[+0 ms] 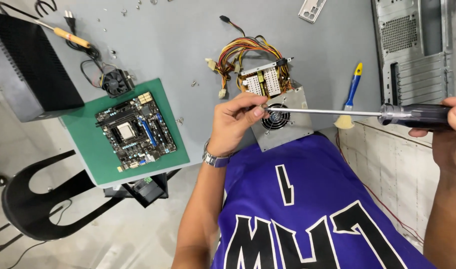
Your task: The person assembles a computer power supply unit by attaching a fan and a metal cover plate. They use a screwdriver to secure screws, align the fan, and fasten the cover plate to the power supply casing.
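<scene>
My right hand [452, 134] grips the dark handle of a long screwdriver [337, 112], held level above the table edge. My left hand [235, 122], with a watch on the wrist, pinches the tip of the steel shaft between thumb and fingers. The tip is hidden by the fingers, so I cannot tell whether a screw is there. Just under the tip lies an opened grey power supply [287, 134] with a round fan grille [276, 119] and a bundle of coloured wires [243, 50].
A motherboard [135, 130] lies on a green mat [88, 149] at the left, a small cooler fan [115, 82] behind it. A blue-handled brush [352, 92], a computer case [417, 55], a black box [23, 69], a wooden-handled tool [68, 36] and loose screws are around. A black chair [38, 199] stands below.
</scene>
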